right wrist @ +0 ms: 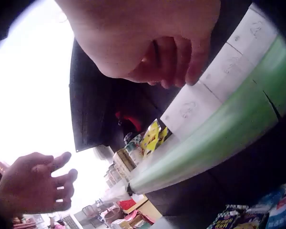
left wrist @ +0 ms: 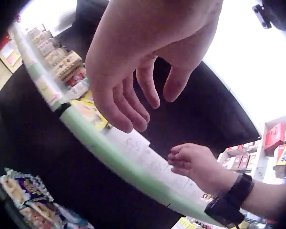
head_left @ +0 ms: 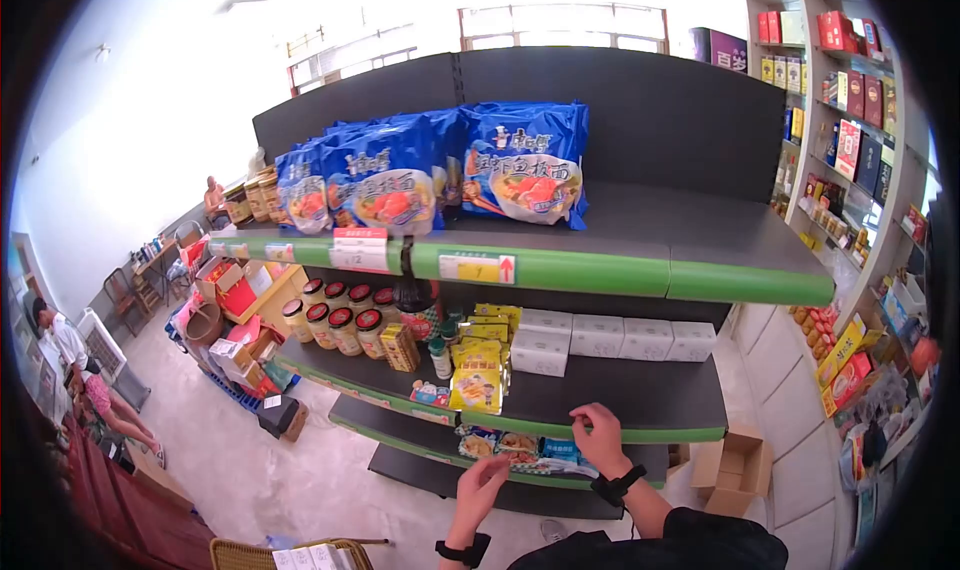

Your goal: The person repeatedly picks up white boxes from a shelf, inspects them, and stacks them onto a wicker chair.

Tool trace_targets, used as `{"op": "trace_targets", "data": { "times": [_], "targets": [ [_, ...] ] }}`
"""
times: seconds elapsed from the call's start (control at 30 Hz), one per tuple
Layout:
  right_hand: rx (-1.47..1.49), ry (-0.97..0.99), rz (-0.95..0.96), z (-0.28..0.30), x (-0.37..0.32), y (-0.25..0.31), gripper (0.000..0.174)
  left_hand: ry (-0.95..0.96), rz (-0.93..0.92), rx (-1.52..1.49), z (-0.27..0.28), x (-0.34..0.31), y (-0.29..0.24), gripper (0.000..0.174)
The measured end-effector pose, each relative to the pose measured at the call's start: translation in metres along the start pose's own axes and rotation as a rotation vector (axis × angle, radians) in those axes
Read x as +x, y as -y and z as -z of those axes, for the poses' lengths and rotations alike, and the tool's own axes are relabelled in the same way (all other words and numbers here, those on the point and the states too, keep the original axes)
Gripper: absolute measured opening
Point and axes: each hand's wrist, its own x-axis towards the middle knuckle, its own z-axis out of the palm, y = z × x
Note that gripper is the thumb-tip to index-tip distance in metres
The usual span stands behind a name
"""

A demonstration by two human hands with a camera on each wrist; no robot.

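My left hand (head_left: 480, 488) hangs in front of the shelving at the level of the lower shelves, its fingers loosely bent and holding nothing. To its right and a little higher, my right hand (head_left: 600, 438) is at the green front edge of the middle shelf (head_left: 640, 395), fingers loosely curled with nothing in them. Behind the hands, a row of white boxes (head_left: 598, 336) stands on that shelf. Yellow packets (head_left: 478, 375) are stacked just left of the boxes. In the left wrist view the left fingers (left wrist: 128, 107) point down, overlapping the shelf.
Blue noodle packs (head_left: 530, 165) fill part of the top shelf. Red-lidded jars (head_left: 345, 330) stand left on the middle shelf; snack packets (head_left: 518, 445) lie below. A wicker seat (head_left: 235, 553) bears more white boxes. An open carton (head_left: 735, 465) sits on the floor at right.
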Motion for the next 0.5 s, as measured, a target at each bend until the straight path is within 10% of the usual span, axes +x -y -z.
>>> {"op": "trace_targets", "data": {
  "times": [0.5],
  "targets": [
    [0.144,0.319,-0.106,0.004,0.070,-0.055,0.058,-0.115,-0.185,0.347,-0.099,0.180,-0.045,0.056]
  ]
}}
